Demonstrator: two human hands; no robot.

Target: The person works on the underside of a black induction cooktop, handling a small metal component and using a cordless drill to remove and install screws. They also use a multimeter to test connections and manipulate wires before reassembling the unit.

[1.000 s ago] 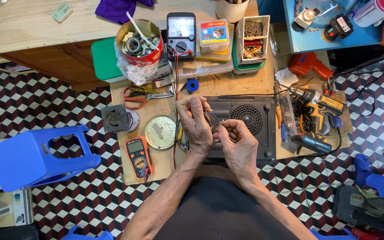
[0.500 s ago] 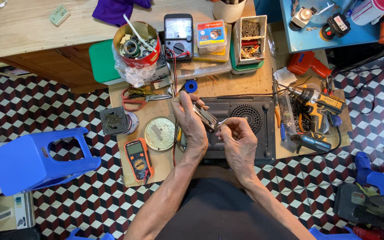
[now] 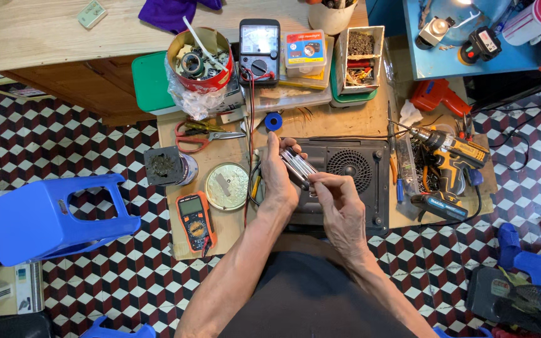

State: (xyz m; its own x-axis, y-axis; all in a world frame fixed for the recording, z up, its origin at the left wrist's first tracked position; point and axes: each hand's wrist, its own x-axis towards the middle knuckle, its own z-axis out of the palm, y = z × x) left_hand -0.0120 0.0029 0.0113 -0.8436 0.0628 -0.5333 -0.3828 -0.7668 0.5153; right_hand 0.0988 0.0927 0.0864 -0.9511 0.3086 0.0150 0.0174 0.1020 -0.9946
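Silvery metal catches the light between the two hands: a small multi-bladed tool, something like a folding key set or a fan of thin bars, held up over the black device that lies on the low bench. The left hand grips the tool along its body, fingers wrapped round it. The right hand pinches at the tool's lower end with thumb and fingertips, as if picking out one piece; which piece it has, I cannot tell from here.

As for progress, I judge the work to be at an early or middle stage. The black device sits face-down with its round vent grille showing, and its casing looks closed; no loose panel or removed screws show beside it. So the choosing of a tool seems to be in hand, while the opening up looks not yet done.

Around the hands lies the usual clutter. An orange multimeter rests to the left near the bench edge, a round tin lid next to it, red scissors further up. A red can full of odds and ends stands at the back beside a black meter. A yellow drill lies to the right. A blue stool stands on the chequered floor, well apart.
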